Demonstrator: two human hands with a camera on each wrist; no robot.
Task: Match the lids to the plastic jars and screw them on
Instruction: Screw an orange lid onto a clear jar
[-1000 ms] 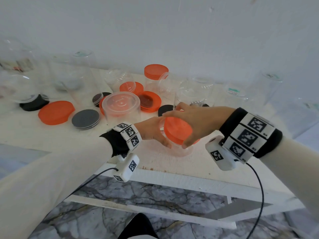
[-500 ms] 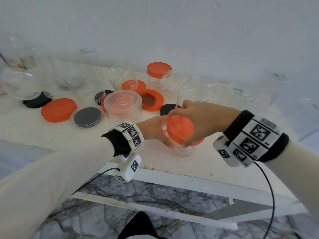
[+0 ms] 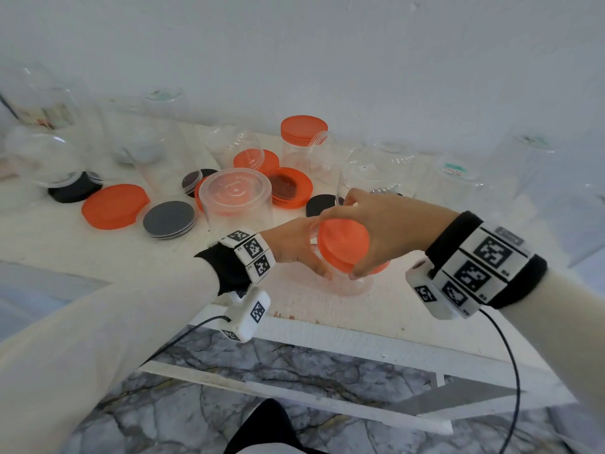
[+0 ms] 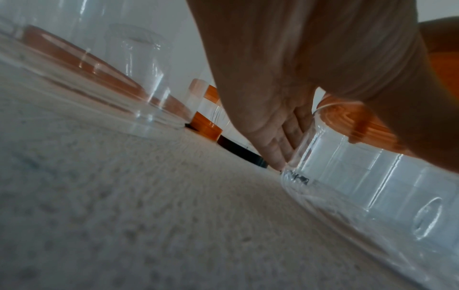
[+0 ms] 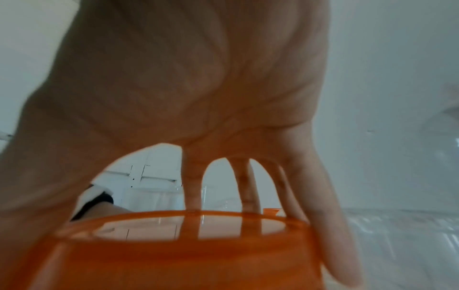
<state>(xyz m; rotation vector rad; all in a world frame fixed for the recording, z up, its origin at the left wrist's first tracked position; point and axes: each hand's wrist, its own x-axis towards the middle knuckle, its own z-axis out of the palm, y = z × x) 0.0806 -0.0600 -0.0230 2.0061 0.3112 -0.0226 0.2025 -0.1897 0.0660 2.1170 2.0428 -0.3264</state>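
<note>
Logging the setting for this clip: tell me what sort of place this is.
Probably a plain indoor room set up for a sorting task, not a kitchen: a rough white-painted table against a bare white wall, a marble-patterned floor, and many empty clear jars with loose orange lids.

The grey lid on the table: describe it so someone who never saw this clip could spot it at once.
Start at the white table and look to its left half, left of the two hands. There, between a large orange lid and an upturned clear tub, lies the grey lid. It is the only flat grey disc; its neighbours are orange, black or clear.
</note>
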